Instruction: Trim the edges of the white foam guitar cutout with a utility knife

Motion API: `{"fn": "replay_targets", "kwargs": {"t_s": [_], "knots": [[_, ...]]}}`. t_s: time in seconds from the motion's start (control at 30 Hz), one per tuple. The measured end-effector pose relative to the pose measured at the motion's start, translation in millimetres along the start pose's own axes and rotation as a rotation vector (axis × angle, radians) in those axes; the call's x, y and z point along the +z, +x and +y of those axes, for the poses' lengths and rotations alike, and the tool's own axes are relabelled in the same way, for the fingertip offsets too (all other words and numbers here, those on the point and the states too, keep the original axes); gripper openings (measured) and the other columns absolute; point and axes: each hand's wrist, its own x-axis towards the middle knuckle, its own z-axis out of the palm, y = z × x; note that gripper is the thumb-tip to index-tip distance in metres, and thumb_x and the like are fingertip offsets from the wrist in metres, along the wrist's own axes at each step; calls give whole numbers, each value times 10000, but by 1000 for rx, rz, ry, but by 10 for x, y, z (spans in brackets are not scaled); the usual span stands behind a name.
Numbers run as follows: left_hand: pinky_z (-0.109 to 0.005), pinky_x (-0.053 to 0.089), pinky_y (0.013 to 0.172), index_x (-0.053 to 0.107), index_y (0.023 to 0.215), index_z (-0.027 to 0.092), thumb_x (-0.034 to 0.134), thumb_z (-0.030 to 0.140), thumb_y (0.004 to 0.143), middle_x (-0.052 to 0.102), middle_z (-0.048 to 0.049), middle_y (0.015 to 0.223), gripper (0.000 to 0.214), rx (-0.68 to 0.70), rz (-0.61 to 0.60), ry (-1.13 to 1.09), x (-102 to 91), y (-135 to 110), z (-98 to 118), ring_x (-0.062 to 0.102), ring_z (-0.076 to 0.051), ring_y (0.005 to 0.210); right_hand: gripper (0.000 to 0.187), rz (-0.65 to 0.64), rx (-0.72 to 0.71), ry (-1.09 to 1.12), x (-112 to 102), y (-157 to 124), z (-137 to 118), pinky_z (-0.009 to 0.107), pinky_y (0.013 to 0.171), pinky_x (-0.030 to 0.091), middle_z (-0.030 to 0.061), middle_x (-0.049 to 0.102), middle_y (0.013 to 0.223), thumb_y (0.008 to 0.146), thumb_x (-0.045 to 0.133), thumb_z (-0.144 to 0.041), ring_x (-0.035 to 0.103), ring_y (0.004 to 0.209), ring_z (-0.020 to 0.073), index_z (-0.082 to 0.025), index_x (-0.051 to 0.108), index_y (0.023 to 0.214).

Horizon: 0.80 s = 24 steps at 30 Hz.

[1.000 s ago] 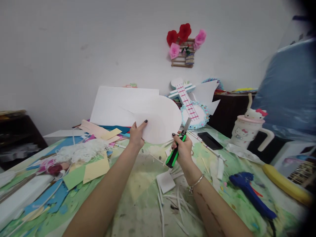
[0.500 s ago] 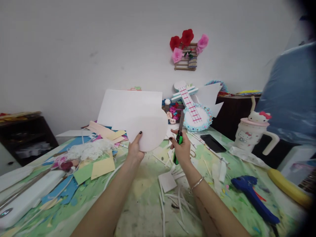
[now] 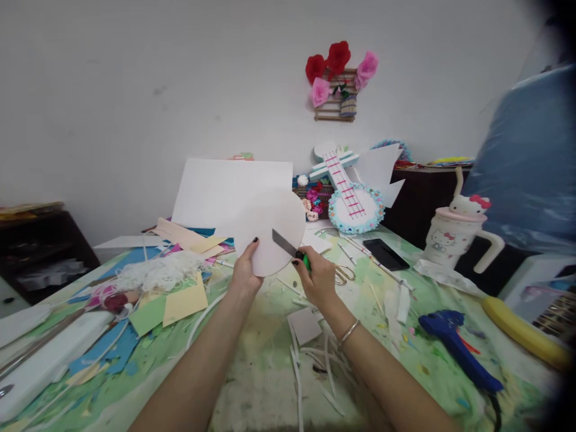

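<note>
My left hand [image 3: 245, 270] pinches the lower edge of a white round foam cutout [image 3: 274, 228] and holds it upright above the table. My right hand [image 3: 318, 281] is closed round a green-handled utility knife [image 3: 290, 249], whose blade points up and left and lies against the cutout's face. A large white sheet [image 3: 225, 189] leans on the wall behind the cutout.
Paper scraps, white foam strips [image 3: 315, 360] and coloured sheets [image 3: 180, 303] litter the green table [image 3: 252, 366]. Scissors [image 3: 344, 274], a black phone [image 3: 386, 254], a blue glue gun [image 3: 454, 345], a cartoon-cat mug [image 3: 452, 237] and a foam guitar craft [image 3: 353, 201] lie to the right. A person in blue [image 3: 526, 162] stands at the far right.
My right hand turned the knife from pointing up beside the cutout to lying across its face, blade up-left. My left hand kept the cutout nearly still after lowering it.
</note>
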Motion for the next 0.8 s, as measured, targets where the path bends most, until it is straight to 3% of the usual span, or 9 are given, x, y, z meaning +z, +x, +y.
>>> {"fn": "replay_targets", "kwargs": {"t_s": [0.3,0.57,0.73,0.8], "knots": [[-337,564,829,659,908,128,628,88,737,729,-40,750,178,-29,-126,84,-66,28,38,699,-172,724,337,89,-33,111,-143,75,95,248,571,300,-7,510,649,938,324,-453,475,600,136,-201,513,818],[-374,555,845,642,1021,139,663,96,687,731,-76,844,337,4,-205,188,-103,13,57,696,-214,842,375,168,3,181,-160,81,85,236,496,244,-77,314,545,776,602,-472,300,499,96,-227,349,647],[-401,544,847,621,1035,148,702,168,657,715,-94,942,387,28,-248,306,-204,86,11,682,-231,871,367,204,85,177,-100,81,64,221,477,244,-80,251,514,841,481,-366,265,480,87,-234,249,589],[-430,524,865,611,1039,144,696,252,688,698,-116,983,377,97,-253,457,-266,156,-12,669,-247,908,346,176,101,164,-97,72,15,217,471,239,-80,252,501,839,461,-350,266,471,85,-230,268,579]]}}
